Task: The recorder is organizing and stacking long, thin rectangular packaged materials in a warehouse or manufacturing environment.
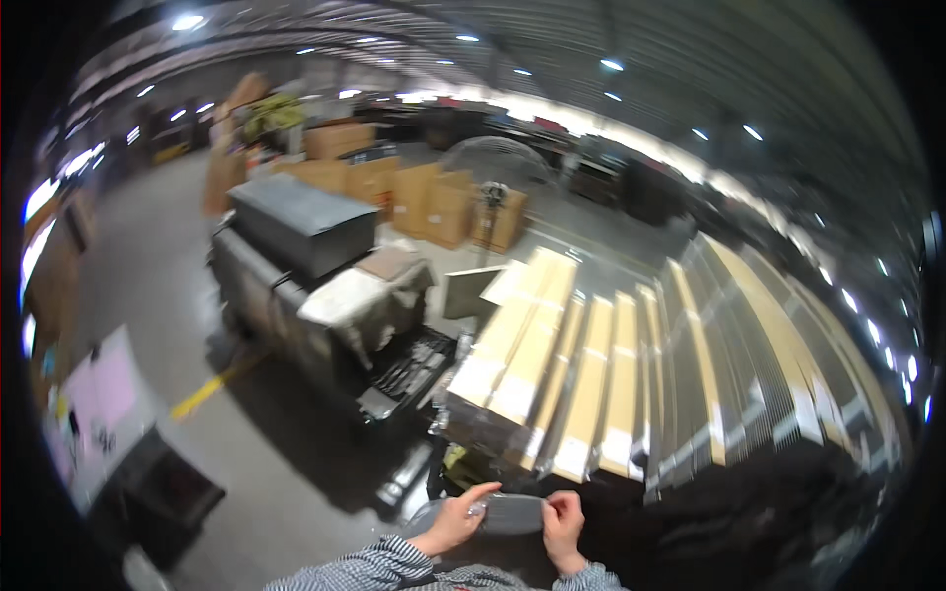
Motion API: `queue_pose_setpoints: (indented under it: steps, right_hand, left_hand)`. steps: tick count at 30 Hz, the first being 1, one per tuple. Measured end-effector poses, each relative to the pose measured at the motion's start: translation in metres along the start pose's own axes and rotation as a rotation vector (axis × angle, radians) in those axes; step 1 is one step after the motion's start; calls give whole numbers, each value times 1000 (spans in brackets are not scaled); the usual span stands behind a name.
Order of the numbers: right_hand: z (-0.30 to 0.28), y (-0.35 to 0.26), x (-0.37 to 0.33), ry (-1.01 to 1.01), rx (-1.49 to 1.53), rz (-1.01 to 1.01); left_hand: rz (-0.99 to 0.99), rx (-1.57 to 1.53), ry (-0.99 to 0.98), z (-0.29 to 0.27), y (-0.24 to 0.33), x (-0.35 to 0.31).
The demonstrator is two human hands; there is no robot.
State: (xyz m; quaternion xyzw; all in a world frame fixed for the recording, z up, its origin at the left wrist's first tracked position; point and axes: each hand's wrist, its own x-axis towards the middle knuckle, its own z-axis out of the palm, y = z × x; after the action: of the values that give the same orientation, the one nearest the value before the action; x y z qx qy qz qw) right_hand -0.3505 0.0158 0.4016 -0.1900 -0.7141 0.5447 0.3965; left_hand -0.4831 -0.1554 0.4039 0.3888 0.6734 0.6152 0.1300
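So the left hand [453,524] is holding one end of a smooth grey piece [516,514], grip looking narrow, and the right hand [564,530] is pinching the other end. The piece is hanging out down low, in front of the body and just short of the long boards [506,340], which are already sitting in a row. I'd call it mid-handling: the piece isn't resting on anything yet. Can't tell what else is left.

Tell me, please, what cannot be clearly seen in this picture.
All in the head view:
grey object: partly covered by the left hand; its kind is unclear.
striped sleeves: cut off by the lower edge.
pink sheet: any marks are blurred.
dark shapes far behind: too small and blurred to name.
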Motion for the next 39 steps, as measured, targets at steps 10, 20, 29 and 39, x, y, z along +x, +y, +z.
queue_pose_setpoints:
  steps: [10, 20, 29, 39]
  right_hand:
    - [-10, 30, 1, 39, 67, 322]
    - [13, 137, -67, -594, 55, 167]
    - [23, 89, 6, -146, 135, 449]
    - [-27, 150, 377, 313, 44, 229]
  left_hand:
    - [-88, 432, -588, -29, 2, 23]
    - [-192, -860, -236, -34, 131, 63]
    - [-15, -918, -120, -27, 138, 145]
    - [-428, 76, -817, 26, -85, 89]
